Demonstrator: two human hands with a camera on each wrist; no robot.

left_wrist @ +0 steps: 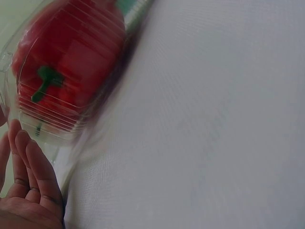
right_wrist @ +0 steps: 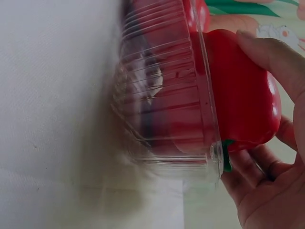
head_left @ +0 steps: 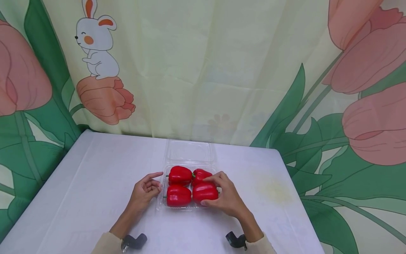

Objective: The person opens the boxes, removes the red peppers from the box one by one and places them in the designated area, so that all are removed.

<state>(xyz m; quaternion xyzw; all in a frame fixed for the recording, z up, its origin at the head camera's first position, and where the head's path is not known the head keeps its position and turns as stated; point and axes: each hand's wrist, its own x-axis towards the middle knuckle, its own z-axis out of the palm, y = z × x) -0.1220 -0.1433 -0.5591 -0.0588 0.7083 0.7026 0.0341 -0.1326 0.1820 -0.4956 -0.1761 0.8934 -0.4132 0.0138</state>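
A clear plastic clamshell container (head_left: 162, 203) lies unfolded on the table, several red bell peppers (head_left: 179, 195) in its base. My right hand (head_left: 226, 197) holds the front right bell pepper (head_left: 205, 191), thumb on the near side and fingers on the far side. In the right wrist view, that pepper (right_wrist: 245, 93) stands above the container's rim, its green stem by the edge. My left hand (head_left: 144, 190) is at the container's left edge, index finger extended and thumb by the rim. The left wrist view shows its other fingers (left_wrist: 38, 167) fairly straight beside the ribbed wall.
Behind the base, the transparent lid (head_left: 189, 151) lies folded back. A white cloth covers the table (head_left: 95, 183). A curtain (head_left: 203, 70) printed with tulips and a rabbit hangs at the far edge. Dark wrist mounts (head_left: 134, 242) sit on both wrists.
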